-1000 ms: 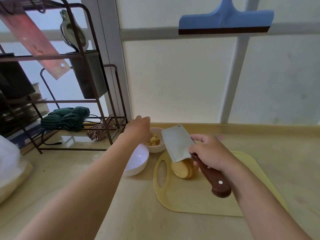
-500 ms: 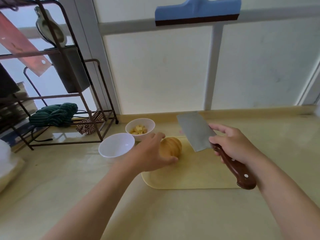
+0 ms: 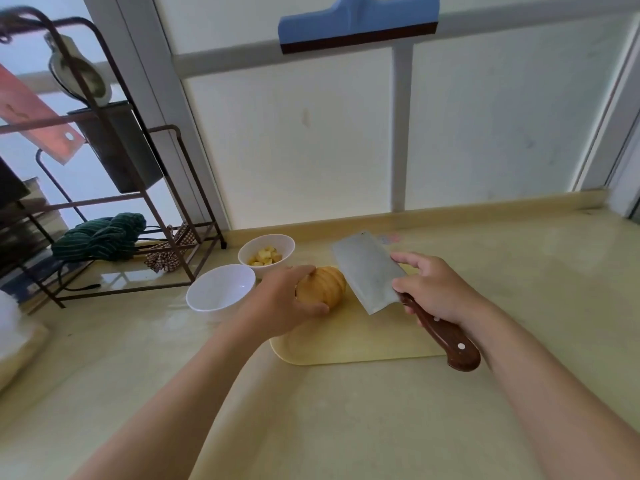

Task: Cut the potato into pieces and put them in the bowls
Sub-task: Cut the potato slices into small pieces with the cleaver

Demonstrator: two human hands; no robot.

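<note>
Holding the potato (image 3: 325, 287) down on the yellow cutting board (image 3: 363, 344), the left hand (image 3: 284, 299) has its fingers (image 3: 301, 271) curled over the top and its thumb against the near side, so it is grasping the potato. The right hand (image 3: 433, 292) is clenched round the wooden handle of a cleaver (image 3: 367, 271). One finger lies forward by the top of the blade. The blade sits tilted just to the right of the left fingers, close beside the potato. Whether its edge touches the board cannot be told.

Judging by what lies here, the task is partly done. Beyond the left fingers, a white bowl (image 3: 282, 241) on the desk (image 3: 346, 410) already holds a small heap of yellow potato pieces (image 3: 265, 257). A second white bowl (image 3: 221, 289), just left of the left hand, has nothing in it. The potato under the fingers is a large chunk with its skin on. Lines run across it that look like slices already made, though this is not certain.

What is left seems to be the larger share: cutting this chunk down into pieces, then carrying them to the bowls, the empty one most likely.
</note>
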